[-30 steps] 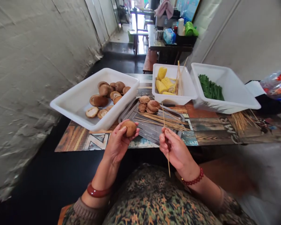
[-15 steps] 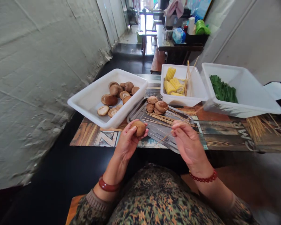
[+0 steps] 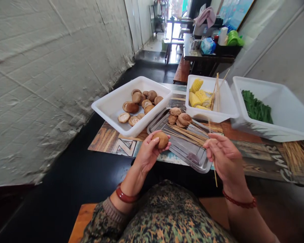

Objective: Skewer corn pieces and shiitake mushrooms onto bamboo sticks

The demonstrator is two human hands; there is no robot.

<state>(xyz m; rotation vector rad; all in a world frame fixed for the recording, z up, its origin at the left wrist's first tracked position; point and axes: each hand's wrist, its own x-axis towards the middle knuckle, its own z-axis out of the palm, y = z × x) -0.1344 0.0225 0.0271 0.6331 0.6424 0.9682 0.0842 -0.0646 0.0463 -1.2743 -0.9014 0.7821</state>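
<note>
My left hand [image 3: 152,148] grips a brown mushroom [image 3: 161,140] between thumb and fingers, its smooth cap facing up. In my right hand [image 3: 221,152] a thin wooden skewer [image 3: 215,173] is pinched, one end pointing down toward me and the other up. Beyond both hands lies a metal tray [image 3: 176,153]. On it are a row of loose skewers [image 3: 188,135] and several mushrooms [image 3: 184,119] bunched at the far side, with sticks running from them. The mushroom in my left hand and the skewer are apart.
A white bin of mushrooms [image 3: 105,109] stands at the left. Behind the tray sits a bin with corn [image 3: 192,113] and sticks; right of it is a bin of green leaves [image 3: 291,133]. More skewers [image 3: 295,157] lie at the table's right. A wall [image 3: 53,84] rises at left.
My right hand has moved right, away from the mushroom, and the skewer has swung to a steeper angle. My left hand still holds the mushroom. The whole view has shifted.
</note>
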